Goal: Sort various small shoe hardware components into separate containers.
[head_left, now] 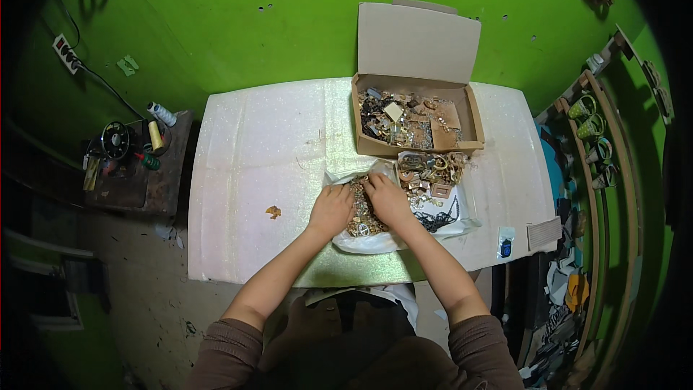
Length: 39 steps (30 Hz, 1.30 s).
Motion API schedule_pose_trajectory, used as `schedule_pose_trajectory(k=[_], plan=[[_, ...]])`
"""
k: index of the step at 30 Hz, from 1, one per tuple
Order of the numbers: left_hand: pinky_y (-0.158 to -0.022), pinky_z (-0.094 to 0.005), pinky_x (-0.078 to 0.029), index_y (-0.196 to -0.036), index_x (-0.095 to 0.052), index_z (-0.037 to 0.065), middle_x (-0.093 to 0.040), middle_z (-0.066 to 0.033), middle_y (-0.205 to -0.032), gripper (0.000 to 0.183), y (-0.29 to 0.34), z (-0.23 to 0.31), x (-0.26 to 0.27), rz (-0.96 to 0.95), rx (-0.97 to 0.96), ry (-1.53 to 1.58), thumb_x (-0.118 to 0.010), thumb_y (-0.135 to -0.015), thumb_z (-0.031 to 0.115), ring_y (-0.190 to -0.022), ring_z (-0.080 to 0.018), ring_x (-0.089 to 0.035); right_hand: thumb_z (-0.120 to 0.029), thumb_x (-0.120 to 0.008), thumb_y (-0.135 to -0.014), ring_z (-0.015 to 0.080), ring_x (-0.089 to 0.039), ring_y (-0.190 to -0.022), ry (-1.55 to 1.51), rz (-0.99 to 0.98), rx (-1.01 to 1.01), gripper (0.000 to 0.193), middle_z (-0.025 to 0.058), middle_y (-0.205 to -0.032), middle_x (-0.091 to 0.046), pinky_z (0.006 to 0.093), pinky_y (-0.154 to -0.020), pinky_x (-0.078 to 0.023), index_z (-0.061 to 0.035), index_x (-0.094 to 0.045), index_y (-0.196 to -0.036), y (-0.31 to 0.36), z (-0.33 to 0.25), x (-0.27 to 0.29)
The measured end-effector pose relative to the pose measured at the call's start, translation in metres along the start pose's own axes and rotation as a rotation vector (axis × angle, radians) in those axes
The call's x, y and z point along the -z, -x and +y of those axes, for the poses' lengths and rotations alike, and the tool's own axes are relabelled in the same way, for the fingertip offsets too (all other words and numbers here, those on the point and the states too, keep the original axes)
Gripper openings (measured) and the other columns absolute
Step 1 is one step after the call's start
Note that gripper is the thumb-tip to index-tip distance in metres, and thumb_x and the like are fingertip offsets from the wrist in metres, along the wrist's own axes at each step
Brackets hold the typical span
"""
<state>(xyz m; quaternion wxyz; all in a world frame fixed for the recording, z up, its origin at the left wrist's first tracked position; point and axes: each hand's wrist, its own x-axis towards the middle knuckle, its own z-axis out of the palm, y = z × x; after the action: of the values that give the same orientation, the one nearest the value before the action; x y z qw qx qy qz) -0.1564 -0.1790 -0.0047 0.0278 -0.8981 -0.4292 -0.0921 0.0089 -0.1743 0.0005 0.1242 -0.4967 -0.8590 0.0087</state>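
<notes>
A white plastic bag [368, 243] lies spread on the table, with a heap of small gold and brown metal trims [361, 206] on it. My left hand [333, 209] rests at the heap's left side with curled fingers; what they hold, if anything, is hidden. Across the heap, my right hand [388, 201] has its fingers bent down into the pieces, its fingertips partly hidden. To the right of that hand, larger buckles and rings [433, 173] are piled on the same plastic. A black beaded chain [438, 221] lies just below them.
Behind the bag stands an open cardboard box [419, 150] full of mixed trims. An orange-brown scrap [273, 211] lies on the table [238, 152]; a small packet [507, 242] is at its right edge. A side table [155, 191] with thread spools is left, a wooden rack [603, 224] right.
</notes>
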Motion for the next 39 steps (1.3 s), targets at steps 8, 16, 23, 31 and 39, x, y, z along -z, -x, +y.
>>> schedule_pose_trajectory(k=[8,16,23,31,39], plan=[[-0.096,-0.0414,-0.028,-0.102,-0.055,0.003,-0.052,-0.0089,-0.109,0.035,-0.002,0.005,0.003,-0.102,-0.073,0.07,-0.049,-0.079,0.03,-0.107,-0.0247,-0.043,-0.008,-0.051,-0.071,0.0252,-0.049,-0.099,-0.148,-0.166,-0.099,0.026,0.0115,-0.104,-0.051,0.0334,-0.078,-0.046,-0.0012,-0.056,-0.095,0.004,-0.008,0.004],[-0.101,-0.0445,-0.021,-0.099,-0.058,0.004,-0.051,-0.0095,-0.111,0.035,0.007,0.005,0.001,-0.025,-0.153,0.067,-0.046,-0.082,0.032,-0.115,-0.0258,-0.037,-0.002,-0.052,-0.068,0.0264,-0.05,-0.097,-0.268,-0.123,-0.189,0.027,0.0093,-0.098,-0.052,0.0352,-0.079,-0.044,-0.0041,-0.057,-0.094,0.022,-0.018,0.01],[-0.101,-0.0489,-0.018,-0.089,-0.061,0.007,-0.056,-0.0078,-0.097,0.029,0.011,0.001,0.014,-0.029,-0.012,0.012,-0.047,-0.08,0.031,-0.113,-0.0256,-0.039,-0.01,-0.047,-0.072,0.0234,-0.053,-0.09,-0.091,-0.046,-0.101,0.017,0.0072,-0.088,-0.057,0.0339,-0.074,-0.045,-0.0061,-0.061,-0.081,0.024,-0.014,0.021],[-0.1,-0.0505,-0.019,-0.092,-0.062,0.012,-0.056,-0.0057,-0.102,0.028,0.025,0.009,0.031,-0.287,-0.057,0.104,-0.047,-0.08,0.032,-0.11,-0.0253,-0.043,-0.005,-0.056,-0.06,0.0256,-0.054,-0.086,-0.261,-0.359,-0.055,0.022,0.0071,-0.085,-0.058,0.034,-0.076,-0.045,-0.0068,-0.06,-0.082,0.043,-0.005,0.04],[-0.101,-0.0514,-0.017,-0.094,-0.061,0.011,-0.054,-0.0069,-0.106,0.029,0.024,0.018,0.016,-0.186,-0.092,0.278,-0.047,-0.081,0.032,-0.111,-0.0268,-0.042,-0.004,-0.051,-0.067,0.0246,-0.054,-0.088,-0.288,-0.213,0.084,0.018,0.0074,-0.092,-0.056,0.034,-0.077,-0.044,-0.0056,-0.061,-0.081,0.043,-0.013,0.018]])
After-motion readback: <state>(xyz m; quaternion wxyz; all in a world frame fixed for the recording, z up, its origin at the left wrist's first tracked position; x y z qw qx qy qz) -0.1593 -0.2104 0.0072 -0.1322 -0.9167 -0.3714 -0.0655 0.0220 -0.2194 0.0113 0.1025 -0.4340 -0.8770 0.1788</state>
